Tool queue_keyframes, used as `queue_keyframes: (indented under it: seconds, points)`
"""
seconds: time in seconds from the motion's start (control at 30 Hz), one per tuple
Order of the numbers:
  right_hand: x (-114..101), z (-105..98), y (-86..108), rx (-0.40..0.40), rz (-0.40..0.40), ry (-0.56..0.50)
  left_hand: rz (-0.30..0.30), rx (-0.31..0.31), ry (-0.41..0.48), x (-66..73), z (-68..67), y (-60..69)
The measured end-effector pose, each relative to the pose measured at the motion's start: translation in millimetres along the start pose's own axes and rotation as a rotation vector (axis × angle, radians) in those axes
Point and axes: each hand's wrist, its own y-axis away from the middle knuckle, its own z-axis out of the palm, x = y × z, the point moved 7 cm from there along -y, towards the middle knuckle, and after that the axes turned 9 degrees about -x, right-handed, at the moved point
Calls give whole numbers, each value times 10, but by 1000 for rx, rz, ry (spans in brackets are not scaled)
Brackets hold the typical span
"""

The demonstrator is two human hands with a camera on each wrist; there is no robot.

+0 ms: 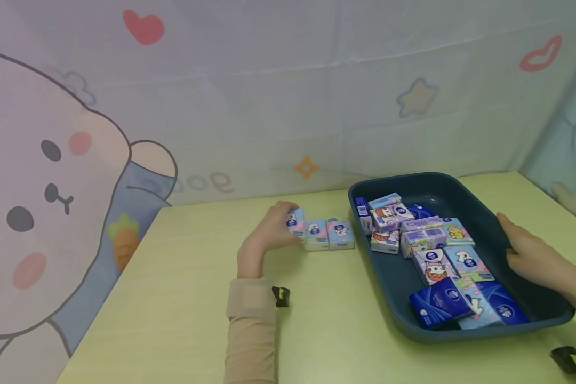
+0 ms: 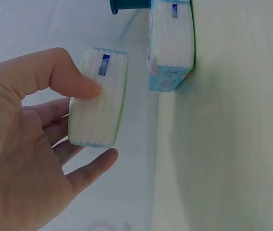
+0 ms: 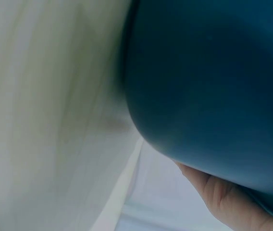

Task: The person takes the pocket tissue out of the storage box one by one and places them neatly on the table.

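Observation:
My left hand (image 1: 268,233) pinches a light-blue and pink tissue pack (image 1: 295,221) between thumb and fingers. The left wrist view shows the thumb on the white folded side of this tissue pack (image 2: 97,118). It is apart from the neighbouring pack there. Two similar tissue packs, a nearer one (image 1: 316,235) and one by the basin (image 1: 340,233), stand side by side on the table to its right. My right hand (image 1: 533,258) grips the right rim of a dark teal basin (image 1: 441,193). In the right wrist view the basin wall (image 3: 204,101) hides part of that hand (image 3: 223,199).
Inside the basin lie several tissue packs: dark blue ones (image 1: 439,303), purple ones (image 1: 427,241) and light-blue ones (image 1: 468,262), some stacked or tilted. A pale yellow table (image 1: 182,298) meets a printed cloth backdrop (image 1: 269,106) behind. The basin stands at the table's right side.

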Motion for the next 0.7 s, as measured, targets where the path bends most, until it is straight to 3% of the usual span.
queue_keyframes:
  seconds: [0.7]
  points:
    - [13,-1,-7,-14,15,9,-79,-42,75,-285,155,-100]
